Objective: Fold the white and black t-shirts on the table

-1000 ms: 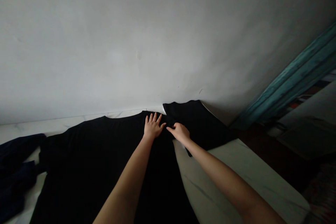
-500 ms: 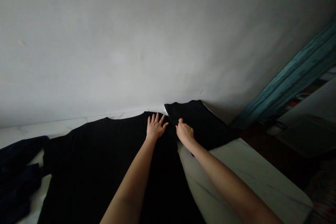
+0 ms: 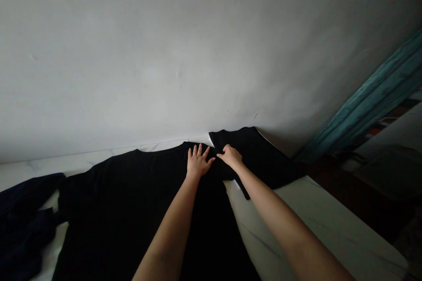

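Black T-shirt (image 3: 112, 210) lies spread on a white marble-look tabletop (image 3: 316, 215), its collar edge toward the wall (image 3: 165, 52) and its body running down out of view between the arms. So far the shirt's left side is laid out flat, with no visible bunching, though the dark cloth hides most creases. To the right of the collar, a black flap (image 3: 257, 153) lies at an angle over the shirt's shoulder area and reaches toward the wall; whether it is this shirt's sleeve or a separate piece, the pictures do not settle. A narrow black tail (image 3: 242, 189) of cloth pokes out beneath the right forearm.

Left hand (image 3: 198, 163) rests on the cloth just below the collar, palm down, its fingers (image 3: 199, 151) open and spread. Right hand (image 3: 230, 156) sits on the black cloth near where the flap meets the collar, its fingers (image 3: 221, 155) drawn together and pointing toward the left hand; whether they pinch any cloth cannot be told.

Compared with half a second earlier, the right hand has turned inward and moved closer to the left, while the left hand sits nearly where it was. A dark navy garment (image 3: 23, 224) lies bunched at the tabletop's left side.
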Available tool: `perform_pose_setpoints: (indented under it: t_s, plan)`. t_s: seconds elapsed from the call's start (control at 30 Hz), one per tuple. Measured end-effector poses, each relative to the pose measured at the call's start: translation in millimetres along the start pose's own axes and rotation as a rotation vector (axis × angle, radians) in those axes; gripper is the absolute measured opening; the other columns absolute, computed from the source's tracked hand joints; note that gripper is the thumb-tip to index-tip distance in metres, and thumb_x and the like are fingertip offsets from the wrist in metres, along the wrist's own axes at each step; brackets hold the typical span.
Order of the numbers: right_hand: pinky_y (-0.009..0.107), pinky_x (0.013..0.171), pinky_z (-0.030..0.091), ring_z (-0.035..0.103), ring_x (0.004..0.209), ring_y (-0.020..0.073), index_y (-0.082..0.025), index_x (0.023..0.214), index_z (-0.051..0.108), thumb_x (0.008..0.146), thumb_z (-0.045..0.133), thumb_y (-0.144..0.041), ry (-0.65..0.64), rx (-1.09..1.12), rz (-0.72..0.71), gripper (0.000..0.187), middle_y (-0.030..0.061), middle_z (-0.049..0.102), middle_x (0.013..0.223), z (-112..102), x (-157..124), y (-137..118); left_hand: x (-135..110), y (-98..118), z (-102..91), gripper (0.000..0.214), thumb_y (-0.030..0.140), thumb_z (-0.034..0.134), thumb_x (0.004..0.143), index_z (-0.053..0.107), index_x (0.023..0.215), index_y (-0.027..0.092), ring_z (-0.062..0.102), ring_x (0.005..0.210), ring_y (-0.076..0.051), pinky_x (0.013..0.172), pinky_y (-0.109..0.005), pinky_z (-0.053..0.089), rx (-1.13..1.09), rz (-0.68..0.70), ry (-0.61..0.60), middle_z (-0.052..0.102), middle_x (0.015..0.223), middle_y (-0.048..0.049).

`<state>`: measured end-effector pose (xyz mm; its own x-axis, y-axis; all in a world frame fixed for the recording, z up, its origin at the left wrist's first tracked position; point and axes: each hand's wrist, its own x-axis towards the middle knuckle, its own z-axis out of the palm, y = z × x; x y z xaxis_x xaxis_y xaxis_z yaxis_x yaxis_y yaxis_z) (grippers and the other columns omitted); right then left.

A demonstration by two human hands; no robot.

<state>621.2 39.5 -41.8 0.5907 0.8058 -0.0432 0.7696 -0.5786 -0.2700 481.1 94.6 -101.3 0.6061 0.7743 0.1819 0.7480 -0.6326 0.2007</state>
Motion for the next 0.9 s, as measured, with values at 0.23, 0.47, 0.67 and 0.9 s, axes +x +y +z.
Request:
perform_pose_setpoints:
  t_s: [0.23, 0.47, 0.67, 0.9]
  plan:
    - [0.029, 0.08, 0.05, 0.067, 0.105, 0.0234, -0.019, 0.109, 0.065, 0.091, 0.056, -0.029, 0.039, 0.03, 0.021, 0.022, 0.0111, 0.071, 0.113, -4.4, 9.1, 7.3, 0.3, 0.6, 1.8, 0.07, 0.065, 0.023, 0.095, 0.028, 0.154, 0.028, 0.023, 0.147, -0.035, 0.118, -0.056, 0.016, -0.014, 0.007, -0.002, 0.028, 0.161, -0.0049]
    - [0.034, 0.076, 0.051, 0.068, 0.098, 0.0255, -0.014, 0.116, 0.06, 0.099, 0.041, -0.023, 0.138, -0.195, 0.022, 0.027, 0.0175, 0.068, 0.112, 8.1, 2.7, 14.9, -2.9, 1.8, -0.8, 0.072, 0.067, 0.024, 0.094, 0.039, 0.15, 0.025, 0.023, 0.147, -0.035, 0.119, -0.055, 0.016, -0.026, -0.009, 0.01, 0.03, 0.16, -0.0064]
    - [0.047, 0.089, 0.049, 0.057, 0.115, 0.0354, -0.012, 0.113, 0.066, 0.095, 0.037, -0.021, 0.421, -0.294, -0.387, 0.035, 0.0249, 0.06, 0.125, 34.0, -1.6, -0.8, -9.1, 6.7, -1.9, 0.068, 0.061, 0.023, 0.096, 0.032, 0.153, 0.026, 0.02, 0.148, -0.033, 0.119, -0.056, 0.015, -0.076, -0.014, -0.043, 0.027, 0.161, -0.0055]
    - [0.044, 0.104, 0.045, 0.055, 0.125, 0.0278, -0.015, 0.12, 0.064, 0.095, 0.034, -0.029, 0.335, 0.101, -0.781, 0.042, 0.0169, 0.064, 0.127, 62.6, -19.7, -83.4, -28.7, -29.7, -42.1, 0.052, 0.029, 0.039, 0.096, 0.042, 0.147, 0.017, 0.039, 0.139, -0.022, 0.119, -0.035, 0.026, -0.047, -0.019, 0.053, 0.051, 0.147, -0.0104]
